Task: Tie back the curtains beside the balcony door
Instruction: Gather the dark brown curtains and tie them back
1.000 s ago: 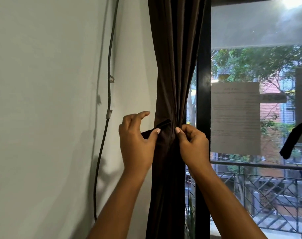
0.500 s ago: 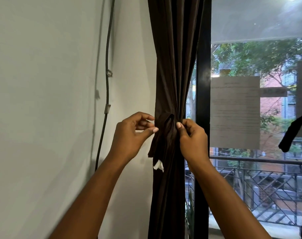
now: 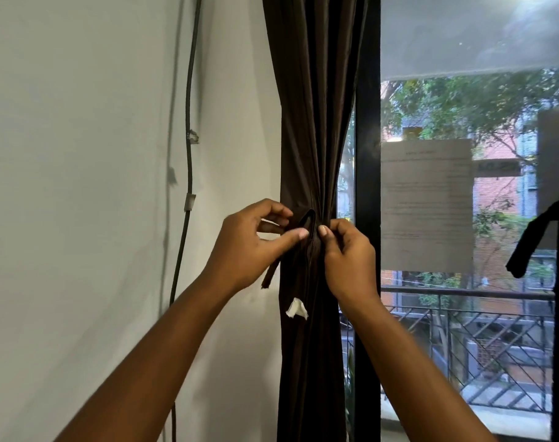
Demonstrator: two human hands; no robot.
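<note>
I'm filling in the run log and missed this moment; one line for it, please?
stage: knotting tie-back | left hand: pinches tie-back strap | right hand: pinches at gathered curtain | knot: unfinished

White wall [image 3: 80, 154], black-framed window [image 3: 463, 218]

Left of the gathered dark curtain [image 3: 313, 122] the bare wall [image 3: 80, 154] leaves open room for a hand, broken only by a cable [image 3: 189, 154] clipped down it (well apart from the fabric). On the right the black door frame [image 3: 367, 186] stands just beside the curtain, leaving a narrow gap, with glass [image 3: 463, 43] beyond blocking any reach outward.
</note>
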